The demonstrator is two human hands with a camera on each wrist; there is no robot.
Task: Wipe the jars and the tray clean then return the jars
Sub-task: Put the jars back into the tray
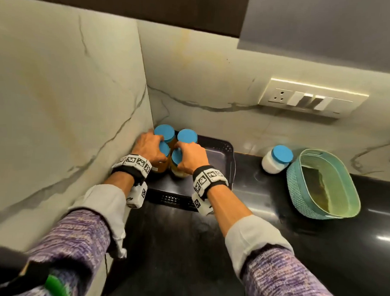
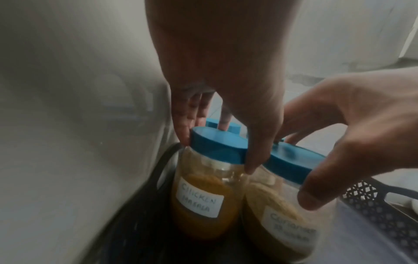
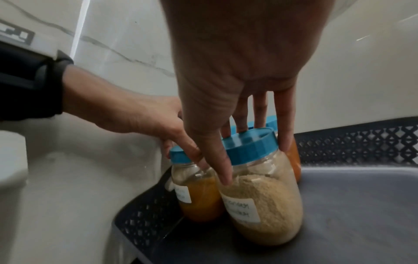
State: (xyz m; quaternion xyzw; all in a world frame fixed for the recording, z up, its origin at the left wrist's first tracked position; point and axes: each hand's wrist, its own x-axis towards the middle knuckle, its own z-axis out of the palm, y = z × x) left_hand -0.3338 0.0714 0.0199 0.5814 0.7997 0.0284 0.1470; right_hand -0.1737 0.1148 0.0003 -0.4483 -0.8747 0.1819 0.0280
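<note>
Left hand (image 1: 149, 147) gripping blue lid of chicken masala jar (image 2: 203, 194), thumb and fingers curling down around lid rim. Right hand (image 1: 190, 156) gripping lid of beige-powder jar (image 3: 262, 196) just beside it, fingers spreading down its sides. Both jars standing in black tray (image 1: 220, 158), at its 9 o'clock side. Two more blue-lidded jars (image 1: 187, 136) sitting behind. White-filled jar (image 1: 276, 159) standing on counter toward 2 o'clock, beside teal basket (image 1: 299, 188).

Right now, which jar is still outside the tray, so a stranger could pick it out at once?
On the black countertop, look right of the black tray, beside the teal oval basket. The white-filled jar stands there alone; the four other blue-lidded jars are clustered in the tray's left end.
</note>
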